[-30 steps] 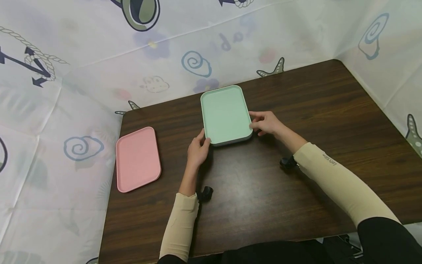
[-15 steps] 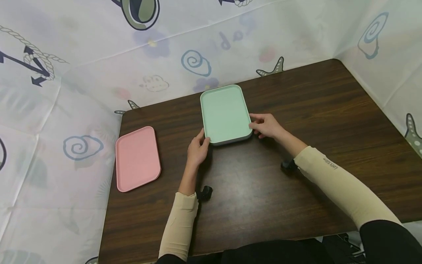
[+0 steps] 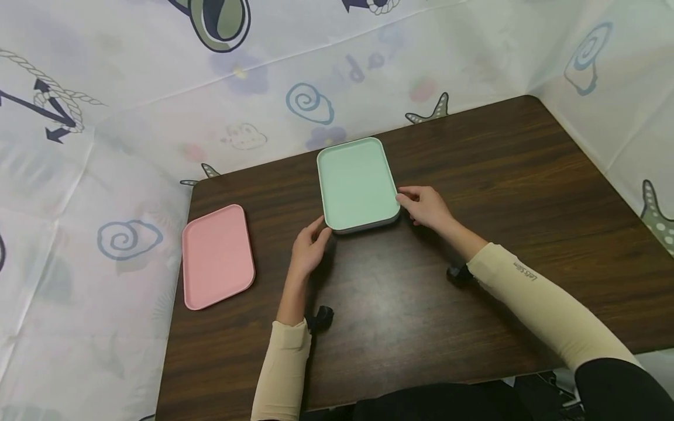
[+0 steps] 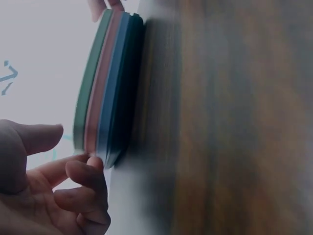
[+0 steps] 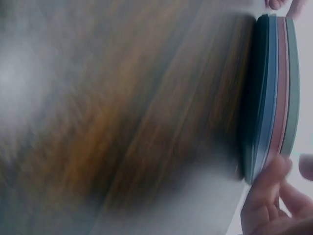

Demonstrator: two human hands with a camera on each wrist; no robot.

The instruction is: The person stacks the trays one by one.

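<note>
A mint-green tray (image 3: 358, 186) tops a stack of trays near the table's back edge. Below it, in the left wrist view, show the edges of a pink tray (image 4: 100, 88), a blue tray (image 4: 113, 78) and dark layers (image 4: 126, 93) at the bottom. My left hand (image 3: 308, 247) is at the stack's near left corner, thumb lifted away from the rim and fingertips right by the edge. On the other side my right hand (image 3: 427, 207) has its fingertips at the right edge, and its thumb stands apart from the trays in the right wrist view.
A single pink tray (image 3: 218, 257) lies flat at the left of the dark wooden table (image 3: 389, 327). A white printed cloth (image 3: 210, 111) hangs behind and beside the table. Black wrist cameras (image 3: 322, 318) sit under both forearms.
My left hand has drawn slightly back and left from the stack's corner. The right hand's fingers have shifted a little down along the edge. The trays stay in place.
</note>
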